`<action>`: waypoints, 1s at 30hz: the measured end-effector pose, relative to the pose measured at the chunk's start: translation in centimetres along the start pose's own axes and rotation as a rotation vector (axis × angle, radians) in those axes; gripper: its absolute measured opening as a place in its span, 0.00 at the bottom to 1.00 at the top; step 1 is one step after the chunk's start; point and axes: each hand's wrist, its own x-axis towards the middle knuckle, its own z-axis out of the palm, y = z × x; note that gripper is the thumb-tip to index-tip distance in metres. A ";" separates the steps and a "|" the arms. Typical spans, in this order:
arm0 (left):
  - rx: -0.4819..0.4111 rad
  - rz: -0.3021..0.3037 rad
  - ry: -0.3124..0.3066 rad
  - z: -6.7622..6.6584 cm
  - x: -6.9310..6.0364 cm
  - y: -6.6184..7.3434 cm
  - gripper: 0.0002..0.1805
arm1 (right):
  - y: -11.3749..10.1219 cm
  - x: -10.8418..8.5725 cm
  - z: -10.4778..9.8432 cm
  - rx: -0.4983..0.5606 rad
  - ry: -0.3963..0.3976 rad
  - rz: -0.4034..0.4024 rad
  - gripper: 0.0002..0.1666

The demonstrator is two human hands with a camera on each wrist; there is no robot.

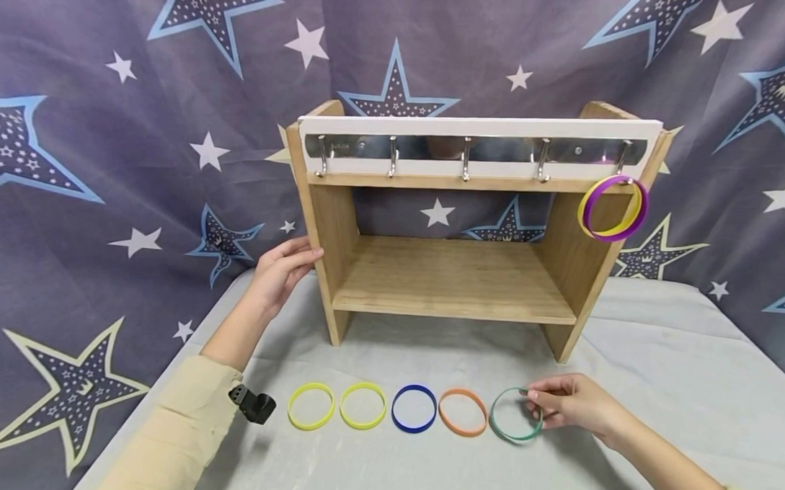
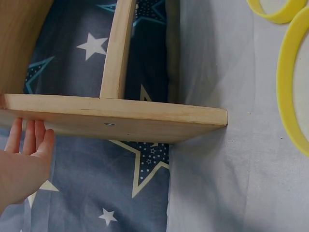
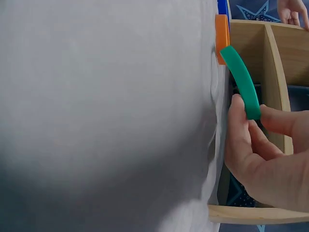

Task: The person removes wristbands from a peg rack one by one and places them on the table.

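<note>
My right hand [image 1: 578, 405] pinches the right side of a green silicone wristband [image 1: 495, 419] between thumb and fingers. In the right wrist view the green wristband [image 3: 241, 77] is tilted, its near end held. The band's left edge is beside an orange wristband [image 1: 443, 415] on the cloth. A blue wristband [image 1: 395, 414] and two yellow wristbands [image 1: 343, 410] lie in a row further left. My left hand [image 1: 279, 276] rests its fairly straight fingers [image 2: 30, 135] against the outer side of the wooden shelf's left panel [image 1: 322, 286].
A metal strip with several hooks [image 1: 465, 161] runs across the shelf's white top board [image 1: 474, 125]. From the rightmost hook hang a purple wristband [image 1: 640, 214] and a yellow wristband [image 1: 583, 217]. Grey cloth [image 1: 385, 468] covers the table; a star-patterned curtain [image 1: 80, 263] hangs behind.
</note>
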 end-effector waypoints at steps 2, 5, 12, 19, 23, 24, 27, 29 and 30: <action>-0.010 0.001 -0.002 0.0 0.0 0.0 0.23 | 0.0 0.0 0.0 -0.005 -0.014 0.003 0.28; -0.020 0.002 -0.002 -0.1 -0.1 0.0 0.22 | 0.0 0.0 0.0 -0.029 -0.030 0.009 0.28; -0.013 -0.003 -0.002 -0.2 -0.2 -0.1 0.20 | -0.1 -0.2 0.1 -0.145 0.009 0.025 0.26; -0.008 0.003 -0.006 -0.1 -0.1 -0.2 0.24 | -0.7 -0.3 -0.4 -0.230 0.071 -0.025 0.25; -0.011 -0.001 0.000 -0.1 -0.1 -0.2 0.22 | -1.2 -0.3 -0.8 -0.237 0.069 -0.048 0.27; -0.009 -0.002 0.001 -0.1 0.0 -0.2 0.22 | -1.4 -0.4 -0.9 -0.245 0.073 -0.051 0.27; 0.001 -0.002 0.005 -0.1 0.0 -0.2 0.24 | -1.8 -0.5 -1.3 -0.270 0.094 -0.063 0.27; 0.005 0.000 0.003 -0.1 0.1 -0.1 0.26 | -2.2 -0.6 -1.7 -0.275 0.105 -0.071 0.27; 0.006 0.000 0.003 -0.1 0.1 -0.1 0.27 | -2.4 -0.6 -1.8 -0.274 0.112 -0.069 0.27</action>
